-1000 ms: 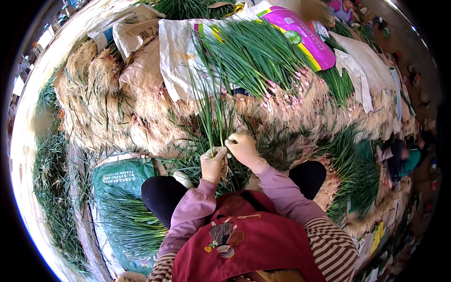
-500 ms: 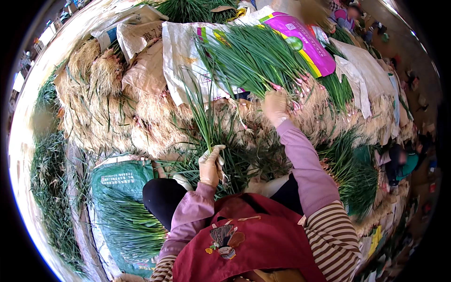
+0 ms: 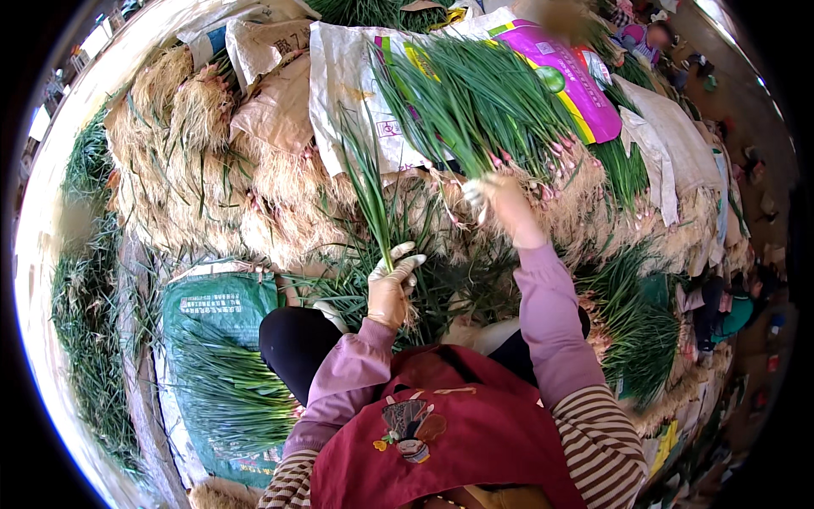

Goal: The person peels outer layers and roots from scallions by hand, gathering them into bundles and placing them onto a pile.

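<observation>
My left hand, in a thin pale glove with white fingers, is closed around the lower ends of a small bunch of spring onions. Their long green leaves point up and away, and the roots hang below my palm. My right hand, gloved the same way, is at the near edge of a larger pile of spring onions, beside the pinkish bulbs. Motion smears its fingers, so I cannot make out whether they grip a stalk. The pile lies on a white and purple woven sack.
Stacked spring onions with pale roots form a bank ahead. A green sack with more spring onions lies left of my knee. Another heap sits to the right. Loose leaves cover the ground before me. Another person is at far right.
My right hand has shifted slightly on the pile's near edge, and its fingers are now blurred. My left hand keeps its bunch, with its fingers a little looser. The whole view has shifted slightly.
</observation>
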### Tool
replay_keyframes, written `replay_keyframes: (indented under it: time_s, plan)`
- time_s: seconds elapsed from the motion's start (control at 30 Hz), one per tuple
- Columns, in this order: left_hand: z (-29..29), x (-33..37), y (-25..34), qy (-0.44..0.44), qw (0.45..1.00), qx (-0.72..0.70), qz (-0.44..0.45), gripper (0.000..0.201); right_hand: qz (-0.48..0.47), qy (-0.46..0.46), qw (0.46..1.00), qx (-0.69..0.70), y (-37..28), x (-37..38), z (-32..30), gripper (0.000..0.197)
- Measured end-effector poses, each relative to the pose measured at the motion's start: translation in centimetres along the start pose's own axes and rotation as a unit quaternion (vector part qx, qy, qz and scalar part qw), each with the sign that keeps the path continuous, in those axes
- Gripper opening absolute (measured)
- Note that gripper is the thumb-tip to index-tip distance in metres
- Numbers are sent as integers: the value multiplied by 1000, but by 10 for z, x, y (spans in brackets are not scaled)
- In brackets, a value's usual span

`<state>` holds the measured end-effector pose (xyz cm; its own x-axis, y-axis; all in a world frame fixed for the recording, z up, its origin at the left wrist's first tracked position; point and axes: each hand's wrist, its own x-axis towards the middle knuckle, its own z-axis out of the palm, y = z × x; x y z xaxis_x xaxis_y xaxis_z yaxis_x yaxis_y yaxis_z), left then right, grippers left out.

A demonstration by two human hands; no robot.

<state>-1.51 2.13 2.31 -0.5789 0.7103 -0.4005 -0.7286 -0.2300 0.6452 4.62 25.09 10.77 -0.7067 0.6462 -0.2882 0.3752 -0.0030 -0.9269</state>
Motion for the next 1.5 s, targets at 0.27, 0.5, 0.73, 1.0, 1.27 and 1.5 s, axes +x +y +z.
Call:
replay_keyframes:
  time_s: [0.27,0.5,0.73,1.0,1.27,1.5]
  plan:
    - [3,0,-11,-103,989,12,-106,15,-120,-236,964,-32,65,-65,58,38]
    - [2,-5,-9,-78,988,24,-128,14,20,-138,979,146,81,-55,54,40]
    - [-2,-5,-10,-63,993,34,-95,11,87,-62,960,261,99,-24,77,13]
    - [-4,-3,-13,-24,996,83,-28,10,-58,-163,952,-251,112,-59,47,45]
    - [-9,0,-24,-15,989,145,2,9,-52,64,995,-57,78,-29,86,26]
    - [-8,1,-27,16,982,184,52,13,95,-229,939,-237,120,-51,68,9]
